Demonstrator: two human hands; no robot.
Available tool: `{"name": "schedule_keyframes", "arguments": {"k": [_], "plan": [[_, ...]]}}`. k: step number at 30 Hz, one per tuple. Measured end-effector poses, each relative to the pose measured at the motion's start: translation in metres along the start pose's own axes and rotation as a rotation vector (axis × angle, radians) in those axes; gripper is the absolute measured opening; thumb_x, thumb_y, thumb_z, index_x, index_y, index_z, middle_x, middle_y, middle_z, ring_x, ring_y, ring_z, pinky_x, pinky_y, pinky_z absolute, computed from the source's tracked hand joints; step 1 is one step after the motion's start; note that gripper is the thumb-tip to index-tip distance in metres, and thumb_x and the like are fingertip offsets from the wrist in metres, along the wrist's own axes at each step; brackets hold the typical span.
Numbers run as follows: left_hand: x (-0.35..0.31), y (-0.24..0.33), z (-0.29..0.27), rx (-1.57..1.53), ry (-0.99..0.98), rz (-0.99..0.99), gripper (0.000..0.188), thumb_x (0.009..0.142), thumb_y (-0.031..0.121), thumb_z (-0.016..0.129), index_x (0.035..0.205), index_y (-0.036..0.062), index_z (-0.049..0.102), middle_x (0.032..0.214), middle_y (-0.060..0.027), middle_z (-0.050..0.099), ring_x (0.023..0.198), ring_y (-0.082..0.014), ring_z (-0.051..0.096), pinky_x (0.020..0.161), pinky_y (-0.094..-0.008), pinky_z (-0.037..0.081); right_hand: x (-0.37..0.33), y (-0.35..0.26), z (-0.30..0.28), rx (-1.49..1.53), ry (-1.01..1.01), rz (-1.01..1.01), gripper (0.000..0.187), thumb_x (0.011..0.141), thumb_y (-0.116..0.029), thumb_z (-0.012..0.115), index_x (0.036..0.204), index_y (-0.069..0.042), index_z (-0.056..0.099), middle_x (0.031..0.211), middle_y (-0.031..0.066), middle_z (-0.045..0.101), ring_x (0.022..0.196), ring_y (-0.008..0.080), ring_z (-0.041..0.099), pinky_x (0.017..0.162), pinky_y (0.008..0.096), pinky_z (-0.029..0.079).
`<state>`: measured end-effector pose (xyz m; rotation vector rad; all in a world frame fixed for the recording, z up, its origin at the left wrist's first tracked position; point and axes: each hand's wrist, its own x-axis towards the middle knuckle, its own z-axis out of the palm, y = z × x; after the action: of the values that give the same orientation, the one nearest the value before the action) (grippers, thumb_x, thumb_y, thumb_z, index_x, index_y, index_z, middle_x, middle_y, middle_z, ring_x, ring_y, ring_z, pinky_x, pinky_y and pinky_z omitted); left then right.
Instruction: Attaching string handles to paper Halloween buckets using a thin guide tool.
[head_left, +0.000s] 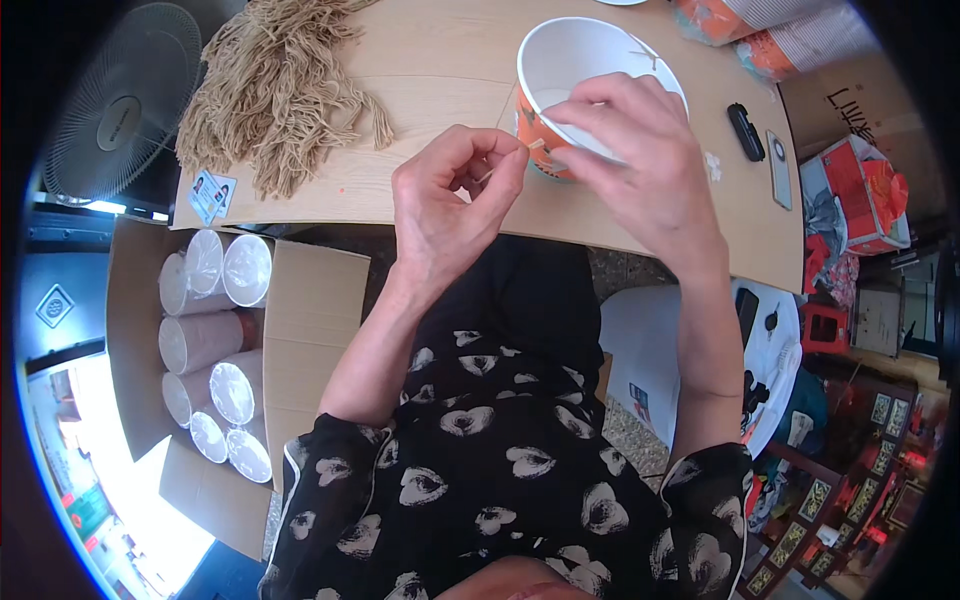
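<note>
My left hand (pixel 448 205) is above the table's front edge, thumb and forefinger pinched together. A thin pale strand (pixel 487 176) shows between its fingers; most of it is hidden. To the right, my right hand (pixel 645 165) hangs in front of a large white paper bucket (pixel 575 50) with an orange printed outside. Its thumb and fingers are apart, and I see nothing held between them. The bucket stands upright, and a small knotted pale strand (pixel 645 55) lies against its inner wall. A heap of tan yarn strands (pixel 285 95) rests at the table's far left.
Left of my lap, an open cardboard box (pixel 315 330) contains several wrapped stacks of paper tubs (pixel 200 340). A fan (pixel 120 110) stands beyond it. Photo cards (pixel 211 195) lie by the yarn. A black case (pixel 746 132) and a flat grey object (pixel 779 170) lie right of the bucket.
</note>
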<state>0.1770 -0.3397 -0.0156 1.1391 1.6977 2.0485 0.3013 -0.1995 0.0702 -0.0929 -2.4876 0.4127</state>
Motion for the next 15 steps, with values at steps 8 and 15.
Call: {"name": "schedule_keyframes", "arguments": {"k": [8,15], "plan": [[-0.005,0.015,-0.002,0.023,-0.110,-0.050,0.004,0.088,0.004,0.074,0.089,0.0007,0.072,0.077,0.0003,0.066,0.060,-0.0017,0.053,0.053,-0.0187,0.041,-0.013,0.003,0.004,-0.105,0.006,-0.183,0.017,0.073,-0.013,0.079,0.090,-0.009,0.075,0.088,-0.0015,0.066,0.088,0.0188,0.058,0.083,0.0344,0.040],[-0.008,0.018,-0.010,0.176,-0.178,0.052,0.008,0.083,0.000,0.076,0.091,0.0029,0.075,0.078,0.0017,0.065,0.054,-0.0013,0.042,0.047,-0.0199,0.029,-0.032,-0.010,0.016,-0.083,0.055,-0.077,0.010,0.076,-0.013,0.074,0.079,-0.009,0.066,0.080,0.0019,0.058,0.085,0.0206,0.056,0.077,0.0373,0.039]]}}
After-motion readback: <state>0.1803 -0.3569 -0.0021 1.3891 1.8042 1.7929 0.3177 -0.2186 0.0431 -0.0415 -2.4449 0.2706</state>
